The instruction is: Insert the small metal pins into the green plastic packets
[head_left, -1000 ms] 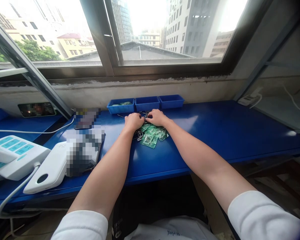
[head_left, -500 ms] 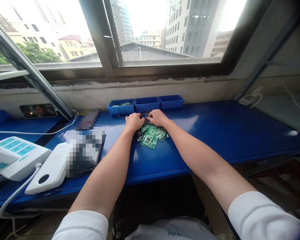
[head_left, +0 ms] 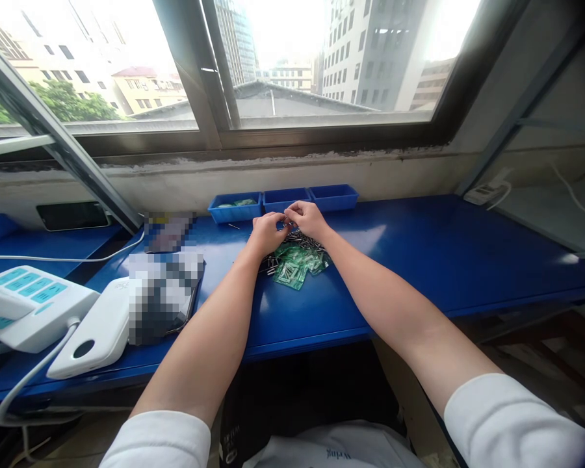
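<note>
My left hand (head_left: 270,233) and my right hand (head_left: 308,220) meet above a pile of small dark metal pins or screws (head_left: 311,242) on the blue table. The fingers of both are pinched together at the fingertips, and whatever they hold is too small to make out. Just in front of the pile lie green plastic packets (head_left: 292,265) with metal pieces showing inside. Behind my hands stand three blue bins: the left bin (head_left: 236,211) holds green packets, beside the middle bin (head_left: 285,195) and the right bin (head_left: 333,197).
On the left of the table (head_left: 419,260) are a white power bank (head_left: 95,331), a power strip (head_left: 34,302) with cables, and blurred items (head_left: 168,292). A phone (head_left: 73,216) leans by the wall. Metal shelf posts rise at both sides.
Both hands have lifted slightly off the pile and come together, fingertips now touching or nearly so. More of the metal pieces show beneath them. The phone's screen has gone dark.
</note>
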`<state>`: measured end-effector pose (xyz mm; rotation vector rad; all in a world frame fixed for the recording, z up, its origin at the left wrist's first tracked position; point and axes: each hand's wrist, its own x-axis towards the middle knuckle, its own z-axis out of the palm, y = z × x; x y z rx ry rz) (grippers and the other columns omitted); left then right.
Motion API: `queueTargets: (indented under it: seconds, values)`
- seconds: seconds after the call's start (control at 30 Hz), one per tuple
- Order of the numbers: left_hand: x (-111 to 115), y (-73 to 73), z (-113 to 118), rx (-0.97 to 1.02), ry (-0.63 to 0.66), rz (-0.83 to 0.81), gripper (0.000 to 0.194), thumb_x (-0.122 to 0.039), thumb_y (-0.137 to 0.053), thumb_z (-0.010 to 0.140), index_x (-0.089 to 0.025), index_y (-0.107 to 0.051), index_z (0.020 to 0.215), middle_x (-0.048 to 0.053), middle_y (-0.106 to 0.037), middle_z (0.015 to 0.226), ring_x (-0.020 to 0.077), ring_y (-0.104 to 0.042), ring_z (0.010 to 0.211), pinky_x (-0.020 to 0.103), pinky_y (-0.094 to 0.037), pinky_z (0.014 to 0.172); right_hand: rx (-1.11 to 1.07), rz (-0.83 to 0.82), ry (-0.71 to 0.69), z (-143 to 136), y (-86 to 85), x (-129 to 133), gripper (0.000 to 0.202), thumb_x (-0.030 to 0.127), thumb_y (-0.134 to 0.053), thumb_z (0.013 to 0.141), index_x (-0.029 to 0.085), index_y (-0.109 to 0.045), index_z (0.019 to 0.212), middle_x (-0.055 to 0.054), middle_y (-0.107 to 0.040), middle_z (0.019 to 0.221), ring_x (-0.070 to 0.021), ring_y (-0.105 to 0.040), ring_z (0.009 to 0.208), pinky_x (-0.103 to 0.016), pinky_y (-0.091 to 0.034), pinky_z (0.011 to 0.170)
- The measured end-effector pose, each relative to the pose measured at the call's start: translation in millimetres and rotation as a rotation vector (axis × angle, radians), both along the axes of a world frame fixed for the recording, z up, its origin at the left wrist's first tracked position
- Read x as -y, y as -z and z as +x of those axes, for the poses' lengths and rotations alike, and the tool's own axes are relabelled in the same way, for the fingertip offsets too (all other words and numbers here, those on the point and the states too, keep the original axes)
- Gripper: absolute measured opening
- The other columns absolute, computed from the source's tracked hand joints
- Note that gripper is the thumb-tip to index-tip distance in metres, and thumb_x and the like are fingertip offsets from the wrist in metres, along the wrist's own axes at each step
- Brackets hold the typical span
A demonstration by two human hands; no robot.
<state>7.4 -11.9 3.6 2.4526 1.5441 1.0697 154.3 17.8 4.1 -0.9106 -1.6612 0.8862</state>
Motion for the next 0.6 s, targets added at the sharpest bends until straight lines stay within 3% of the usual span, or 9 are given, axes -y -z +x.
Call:
queueTargets:
  seconds: [0.13,0.37,0.6]
  values:
    - [0.3,-2.3,1.0,0.088,0.048,0.007,0.027,-0.034,-0.058,0.080,-0.017,-0.068,0.099,0.005,-0.070,0.095,0.0191,-0.063,0.087,0.028,-0.046,0.084,-0.020,0.000,0.017,-0.9,0.6,-3.5,0.029,0.044,-0.060,0.081,0.016,-0.057,0.072,-0.002,-0.065,0.067,-0.0126,-0.057,0.059,-0.025,-0.045,0.058]
    - [2.3,-6.7,3.5,0.226,0.006,-0.026,0.026,-0.032,-0.056,0.083,-0.016,-0.068,0.099,0.005,-0.072,0.094,0.0186,-0.065,0.085,0.028,-0.049,0.080,0.178,0.131,0.256,0.1,-5.0,2.3,0.042,0.056,-0.055,0.080,0.017,-0.054,0.062,0.001,-0.057,0.060,-0.0124,-0.053,0.060,-0.025,-0.040,0.059]
    - [2.3,-5.8,0.7,0.203,-0.069,-0.034,0.027,-0.028,-0.046,0.087,-0.017,-0.070,0.095,0.004,-0.072,0.091,0.0169,-0.065,0.082,0.025,-0.049,0.079,0.050,0.077,0.081,-1.1,-4.0,7.7,0.035,0.051,-0.057,0.079,0.018,-0.064,0.081,0.000,-0.065,0.068,-0.0131,-0.058,0.062,-0.024,-0.044,0.059]
